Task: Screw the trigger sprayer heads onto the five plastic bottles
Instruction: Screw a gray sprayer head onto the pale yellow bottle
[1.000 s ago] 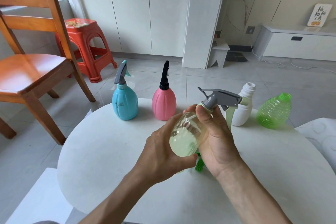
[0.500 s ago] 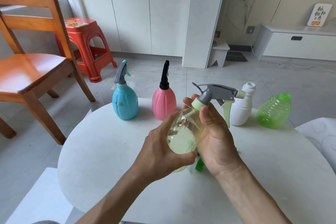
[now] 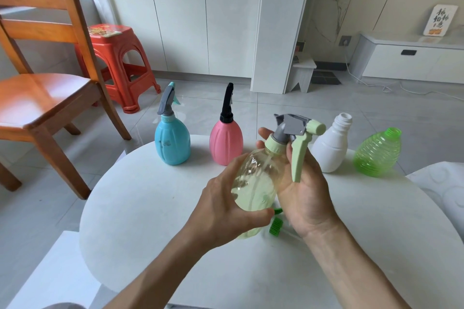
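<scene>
White round desk [image 3: 155, 208] stands on a grey tiled floor, with a wooden chair [image 3: 42, 88] and a red stool [image 3: 118, 63] to the left. Left hand [image 3: 226, 211] grasps the body of the clear yellowish bottle [image 3: 256, 183], held tilted above the desk; its grip is curled round the lower half. Right hand [image 3: 303, 198] cups the neck side, fingers behind the pale green collar of the grey-and-green sprayer head [image 3: 293, 133] seated on the bottle. The dip tube shows inside; liquid content cannot be told.

At the far edge stand, left to right:
- blue bottle [image 3: 172, 143], sprayer fitted;
- pink bottle [image 3: 226, 143], black sprayer fitted;
- white bottle [image 3: 331, 148], neck open;
- green ribbed bottle [image 3: 378, 153], neck open.

A green sprayer part [image 3: 275, 226] lies on the desk under the hands. Brush characters mark a card [image 3: 440, 19] at the wall; unreadable.
</scene>
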A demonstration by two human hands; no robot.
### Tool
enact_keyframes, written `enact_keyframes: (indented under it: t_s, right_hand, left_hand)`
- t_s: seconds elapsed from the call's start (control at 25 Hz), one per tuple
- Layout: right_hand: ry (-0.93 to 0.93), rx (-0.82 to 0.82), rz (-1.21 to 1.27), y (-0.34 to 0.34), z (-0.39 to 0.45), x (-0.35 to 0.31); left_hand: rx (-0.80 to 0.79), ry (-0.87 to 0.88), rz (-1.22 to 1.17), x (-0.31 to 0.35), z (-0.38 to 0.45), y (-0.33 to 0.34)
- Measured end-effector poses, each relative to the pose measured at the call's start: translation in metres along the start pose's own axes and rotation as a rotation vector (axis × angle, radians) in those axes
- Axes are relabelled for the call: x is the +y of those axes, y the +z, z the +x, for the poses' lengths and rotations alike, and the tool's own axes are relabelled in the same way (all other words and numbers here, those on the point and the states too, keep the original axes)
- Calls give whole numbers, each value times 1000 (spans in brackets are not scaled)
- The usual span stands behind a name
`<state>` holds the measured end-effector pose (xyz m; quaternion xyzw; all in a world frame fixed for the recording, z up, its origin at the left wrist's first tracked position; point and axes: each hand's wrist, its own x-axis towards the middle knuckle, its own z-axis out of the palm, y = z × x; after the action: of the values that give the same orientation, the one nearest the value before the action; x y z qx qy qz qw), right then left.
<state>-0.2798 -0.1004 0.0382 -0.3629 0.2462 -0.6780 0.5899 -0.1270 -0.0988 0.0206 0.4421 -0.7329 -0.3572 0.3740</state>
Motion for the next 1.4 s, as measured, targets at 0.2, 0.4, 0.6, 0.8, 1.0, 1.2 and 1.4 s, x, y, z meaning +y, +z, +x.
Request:
enact_keyframes:
  t_s: [0.2,0.4,0.6,0.8,1.0,1.2,1.4]
  right_hand:
    - [-25,-21,-41,-12,9,-6]
    - [15,-81,-190,-13,8,-8]
    - [-3,25,-245,-11,5,1]
    - [96,-137,-86,-13,5,-13]
    - [-17,64,-337,-13,6,-3]
    - [67,-157,-173,-13,5,-9]
    - [40,-26,-266,-13,5,-5]
  left_hand:
    - [-58,-33,-19,-2,-1,-2]
    - [-28,-8,52,-5,-2,-2]
    - [-24,10,97,-6,-3,3]
    - [-32,19,56,-5,-1,0]
    - [-17,-13,69,-3,-3,3]
    - [-52,-18,-15,-4,-1,-4]
    - [-69,-45,-46,0,-2,-3]
